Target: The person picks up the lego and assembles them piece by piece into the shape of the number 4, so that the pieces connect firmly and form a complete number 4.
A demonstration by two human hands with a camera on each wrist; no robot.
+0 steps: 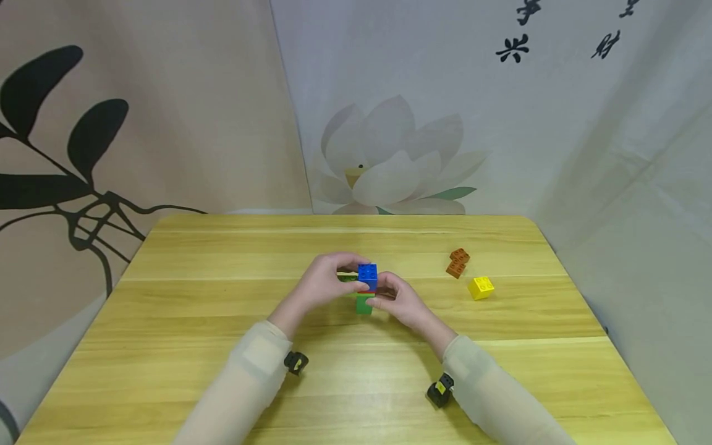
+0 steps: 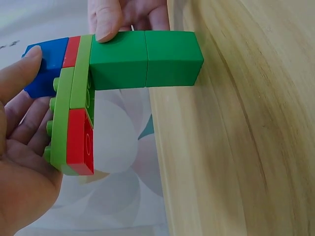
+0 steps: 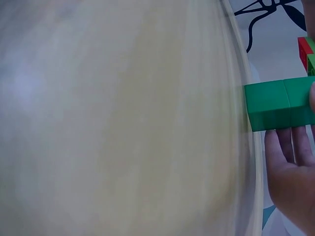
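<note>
A tower of toy building blocks stands between the hands. Its top is a blue block (image 1: pixel 367 273), which my left hand (image 1: pixel 321 281) grips between thumb and fingers. Below the blue come a thin red brick (image 2: pixel 71 51) and light green bricks (image 2: pixel 61 115) that stick out sideways under the left palm. Another red brick (image 2: pixel 78 140) sits beneath the far end of that arm. Two dark green blocks (image 2: pixel 174 59) form the lower column. My right hand (image 1: pixel 406 304) holds the upper green block, thumb on the near side and fingers on the other.
To the right on the wooden table (image 1: pixel 194 346) lie a yellow block (image 1: pixel 481 288) and orange-brown bricks (image 1: pixel 458 263). Behind the table's far edge hangs a cloth (image 1: pixel 222 111) with printed plants and a flower. Small black cameras (image 1: pixel 296 363) are worn on both wrists.
</note>
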